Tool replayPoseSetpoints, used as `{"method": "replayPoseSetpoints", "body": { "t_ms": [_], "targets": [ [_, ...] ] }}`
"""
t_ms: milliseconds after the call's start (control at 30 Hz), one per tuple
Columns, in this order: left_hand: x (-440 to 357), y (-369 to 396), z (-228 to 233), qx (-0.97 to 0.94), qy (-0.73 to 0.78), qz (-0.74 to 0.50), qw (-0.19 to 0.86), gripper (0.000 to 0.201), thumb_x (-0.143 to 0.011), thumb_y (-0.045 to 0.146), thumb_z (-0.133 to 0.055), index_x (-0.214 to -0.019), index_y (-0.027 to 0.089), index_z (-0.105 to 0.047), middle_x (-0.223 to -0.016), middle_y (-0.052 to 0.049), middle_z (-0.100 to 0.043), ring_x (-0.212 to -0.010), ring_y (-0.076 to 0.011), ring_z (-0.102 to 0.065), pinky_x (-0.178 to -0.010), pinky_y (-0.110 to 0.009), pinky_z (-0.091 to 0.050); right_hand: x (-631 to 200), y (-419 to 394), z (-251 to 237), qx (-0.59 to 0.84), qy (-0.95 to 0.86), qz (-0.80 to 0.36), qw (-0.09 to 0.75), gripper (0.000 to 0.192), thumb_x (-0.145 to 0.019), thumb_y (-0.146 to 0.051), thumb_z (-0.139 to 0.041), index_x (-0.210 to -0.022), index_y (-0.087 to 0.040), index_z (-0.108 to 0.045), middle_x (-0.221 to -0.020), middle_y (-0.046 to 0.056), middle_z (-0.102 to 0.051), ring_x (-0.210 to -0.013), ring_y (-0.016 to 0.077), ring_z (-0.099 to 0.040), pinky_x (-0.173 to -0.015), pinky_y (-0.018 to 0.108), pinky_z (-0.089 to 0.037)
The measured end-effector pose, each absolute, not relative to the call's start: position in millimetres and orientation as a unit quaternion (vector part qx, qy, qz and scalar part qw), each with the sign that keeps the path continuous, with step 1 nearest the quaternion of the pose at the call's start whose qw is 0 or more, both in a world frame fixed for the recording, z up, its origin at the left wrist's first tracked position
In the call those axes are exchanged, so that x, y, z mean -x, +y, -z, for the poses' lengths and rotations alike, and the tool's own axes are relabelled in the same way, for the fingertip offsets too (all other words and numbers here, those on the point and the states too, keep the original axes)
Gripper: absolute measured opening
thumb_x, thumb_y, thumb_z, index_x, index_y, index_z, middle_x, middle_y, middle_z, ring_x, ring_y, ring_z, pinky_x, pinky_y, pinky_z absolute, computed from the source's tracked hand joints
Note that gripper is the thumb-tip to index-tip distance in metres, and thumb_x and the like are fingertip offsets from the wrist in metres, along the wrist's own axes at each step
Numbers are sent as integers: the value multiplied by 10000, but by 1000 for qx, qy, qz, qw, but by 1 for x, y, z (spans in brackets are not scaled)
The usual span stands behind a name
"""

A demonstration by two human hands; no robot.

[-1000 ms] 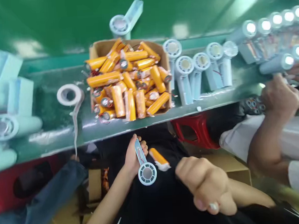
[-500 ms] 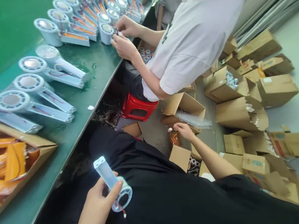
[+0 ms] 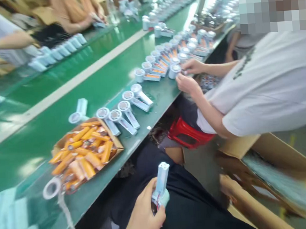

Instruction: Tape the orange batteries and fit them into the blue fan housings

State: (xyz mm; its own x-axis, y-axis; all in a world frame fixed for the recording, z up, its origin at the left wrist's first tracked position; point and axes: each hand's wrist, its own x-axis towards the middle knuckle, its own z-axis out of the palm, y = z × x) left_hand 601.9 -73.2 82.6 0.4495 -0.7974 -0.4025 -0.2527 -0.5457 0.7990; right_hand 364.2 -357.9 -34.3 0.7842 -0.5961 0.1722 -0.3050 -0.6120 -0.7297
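1. Left hand (image 3: 145, 212): fingers wrapped around light-blue handled casing (image 3: 161, 180), handle end up, above black-clothed lap (image 3: 193, 204).
2. Right hand (image 3: 229, 187): low, near open cardboard box (image 3: 240, 146); blurred, I cannot tell how its fingers stand.
3. Tabletop (image 3: 157, 98): carton (image 3: 119, 148) of orange cells (image 3: 87, 164); white tape roll (image 3: 46, 192) near it.

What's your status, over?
Left grip closed on pale-blue casing, red wire showing. Right grip low near open carton, too blurred to read. Nothing seen blocking the casing.
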Motion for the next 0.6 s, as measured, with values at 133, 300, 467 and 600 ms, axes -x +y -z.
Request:
{"method": "replayPoseSetpoints", "body": {
  "t_ms": [133,300,467,600],
  "targets": [
    [-630,-87,-109,-800,-382,313,340,573,-759,164,-611,-1292,277,-787,-1332,-99,-796,-1229,-336,-751,-1117,-433,-591,-461,-355,15,869,115,175,448,450,-1108,-572,-557,-1267,-214,-777,-1137,153,-829,-889,264,-837,-644,343,-665],
    [-687,-117,-160,-791,-433,245,356,446,-772,153,-655,-1162,274,-835,-1096,-82,-833,-996,-307,-774,-959,-402,-612,-570,-370,-83,850,-150,196,467,728,-932,-499,-868,-1554,-217,-616,-1383,180,-770,-1160,272,-804,-958,373,-681],
    [-732,-123,-176,-794,-394,140,442,393,-894,378,-791,-1272,274,-809,-1320,-102,-806,-1137,-314,-775,-1018,-417,-616,-618,-385,-131,824,-154,243,488,288,-926,-255,-849,-1152,-251,-670,-1079,79,-862,-899,217,-844,-780,295,-679],
    [-757,-75,-161,-831,-369,-62,411,428,-966,437,-769,-1369,294,-758,-1385,-90,-789,-1292,-326,-733,-1164,-475,-557,-632,-406,-110,812,-27,378,443,256,-924,-240,-798,-1005,-271,-558,-1051,87,-872,-924,257,-860,-802,361,-691]
  ]
}}
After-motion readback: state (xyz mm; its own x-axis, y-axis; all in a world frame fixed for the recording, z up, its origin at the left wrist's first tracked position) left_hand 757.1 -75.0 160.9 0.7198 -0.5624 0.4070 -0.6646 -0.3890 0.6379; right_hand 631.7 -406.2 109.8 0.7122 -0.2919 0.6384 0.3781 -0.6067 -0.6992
